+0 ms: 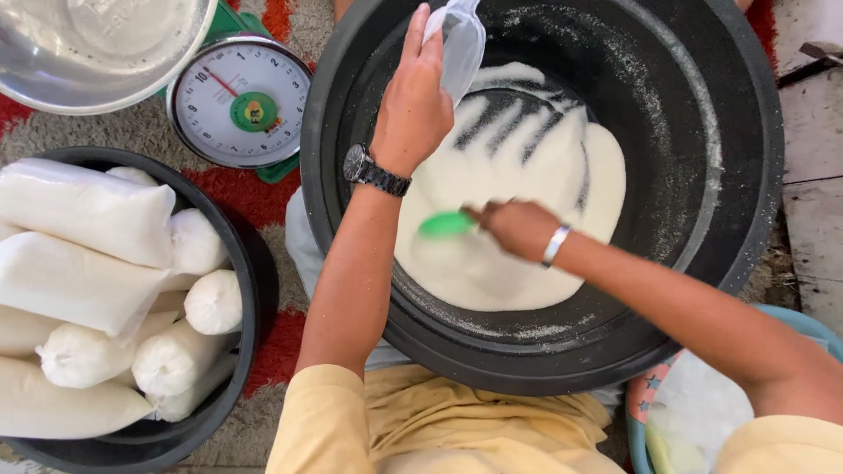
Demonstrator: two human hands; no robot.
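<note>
A large black basin (pixel 720 202) holds a low heap of white powder (pixel 518 202) with finger-like grooves in it. My left hand (pixel 413 105), with a dark wristwatch, holds a clear plastic bag (pixel 461 44) up over the basin's far side. My right hand (pixel 518 230), with a silver bracelet, grips a green scoop (pixel 446 226) that lies low in the powder near the basin's left side. The scoop's handle is hidden in my fingers.
A second black tub (pixel 250 290) at the left is stacked with several filled white bags (pixel 83 211). A green dial scale (pixel 241 101) with a metal bowl (pixel 97 48) stands behind it. A light blue basin (pixel 817 329) sits at the lower right. A patterned rug lies underneath.
</note>
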